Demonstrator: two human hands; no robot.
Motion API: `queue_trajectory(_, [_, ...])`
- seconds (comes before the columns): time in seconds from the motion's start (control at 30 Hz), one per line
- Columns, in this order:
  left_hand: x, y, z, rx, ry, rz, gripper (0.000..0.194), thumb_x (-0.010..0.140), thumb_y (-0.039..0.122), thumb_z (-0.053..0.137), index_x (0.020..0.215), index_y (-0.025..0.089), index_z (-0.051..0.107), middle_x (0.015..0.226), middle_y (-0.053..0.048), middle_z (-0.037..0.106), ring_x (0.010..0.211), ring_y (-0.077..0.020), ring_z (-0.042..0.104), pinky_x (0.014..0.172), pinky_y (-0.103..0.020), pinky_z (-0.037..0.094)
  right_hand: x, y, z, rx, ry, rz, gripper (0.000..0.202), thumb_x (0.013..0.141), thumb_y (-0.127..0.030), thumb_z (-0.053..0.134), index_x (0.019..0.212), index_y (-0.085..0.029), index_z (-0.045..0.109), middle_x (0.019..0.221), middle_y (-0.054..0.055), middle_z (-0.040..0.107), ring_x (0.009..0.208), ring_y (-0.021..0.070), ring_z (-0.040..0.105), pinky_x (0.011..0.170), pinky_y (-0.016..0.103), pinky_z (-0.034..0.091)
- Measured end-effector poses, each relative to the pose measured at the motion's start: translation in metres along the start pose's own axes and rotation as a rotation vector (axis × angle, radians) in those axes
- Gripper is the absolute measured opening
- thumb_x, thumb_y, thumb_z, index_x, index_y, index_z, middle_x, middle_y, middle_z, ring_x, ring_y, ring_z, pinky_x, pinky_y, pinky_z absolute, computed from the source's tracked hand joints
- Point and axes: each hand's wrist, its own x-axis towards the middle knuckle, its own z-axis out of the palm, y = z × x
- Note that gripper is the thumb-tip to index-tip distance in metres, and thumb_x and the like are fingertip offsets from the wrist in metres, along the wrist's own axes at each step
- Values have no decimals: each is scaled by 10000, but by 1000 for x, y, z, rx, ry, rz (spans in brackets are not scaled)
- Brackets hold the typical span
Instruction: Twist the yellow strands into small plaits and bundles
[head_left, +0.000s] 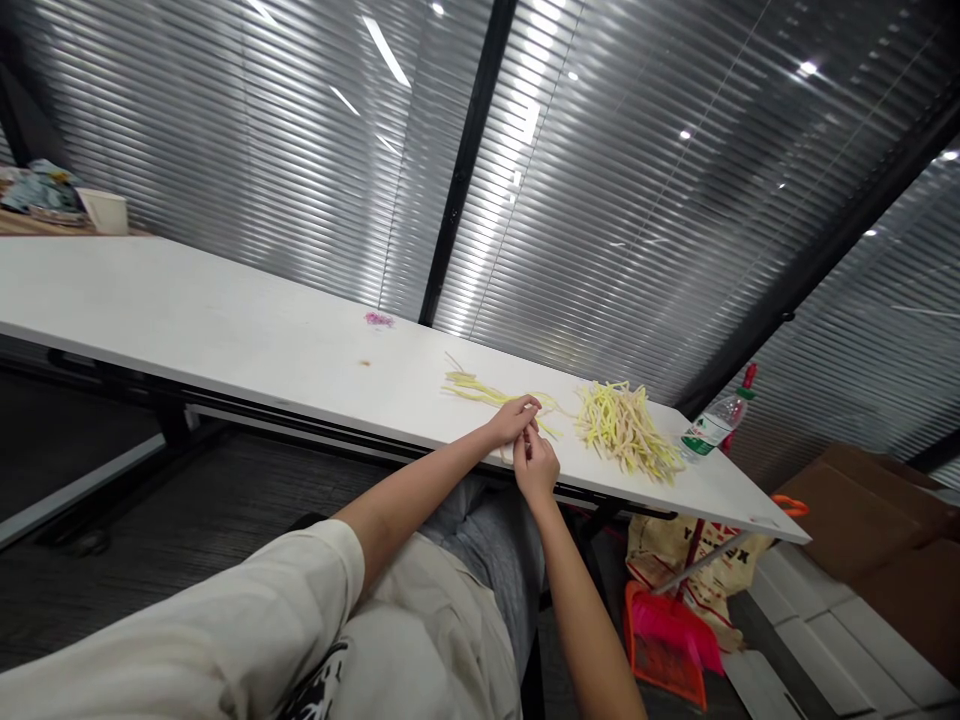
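Note:
My left hand (516, 418) and my right hand (536, 468) meet at the table's front edge, fingers bent and pressed together at the tips. A pale strand (504, 455) hangs in a small curve below my left hand, seemingly from between the fingers; most of it is hidden. Just beyond my left hand lies a loose spread of long yellow strands (480, 388), some ending under the fingers. To the right of both hands is a larger tangled heap of yellow and pale pink strands (626, 430).
The long white table (247, 330) stands before a wall of blinds. A small pink-purple pile (379, 319) lies near its back edge. A plastic bottle (716, 425) stands at the right end. Below are a dustpan (667, 640), a printed bag (724, 560) and cardboard boxes (877, 500).

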Motion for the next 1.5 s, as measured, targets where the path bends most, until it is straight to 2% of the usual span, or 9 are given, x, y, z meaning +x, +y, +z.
queue_trajectory(0.53, [0, -4, -1, 59, 0, 3, 274, 827, 366, 465, 985, 155, 537, 635, 11, 580, 536, -115, 509, 536, -229, 405, -1, 2, 3, -44, 25, -44, 381, 885, -296, 392, 1172, -155, 599, 957, 90, 677, 804, 183, 582, 703, 269, 413])
queue_trajectory(0.93, [0, -1, -1, 60, 7, -10, 232, 837, 309, 439, 987, 157, 531, 617, 15, 576, 516, -108, 497, 520, -221, 397, -1, 1, 4, -48, 31, -34, 376, 893, -297, 391, 1181, -167, 596, 994, 91, 674, 806, 182, 580, 710, 270, 414])
queue_trajectory(1.2, [-1, 0, -2, 81, 18, 15, 215, 850, 289, 421, 985, 151, 516, 625, 14, 583, 490, -94, 478, 506, -210, 381, -2, 1, 4, -42, 21, -20, 376, 897, -308, 384, 1170, -177, 605, 881, 79, 672, 820, 187, 579, 710, 265, 411])
queue_trajectory(1.5, [3, -9, -1, 64, 15, 9, 231, 854, 295, 414, 1021, 162, 504, 631, 15, 586, 483, -94, 482, 497, -209, 389, -1, 0, 3, -47, 31, -21, 379, 890, -310, 389, 1165, -169, 609, 880, 75, 677, 793, 180, 571, 699, 258, 399])
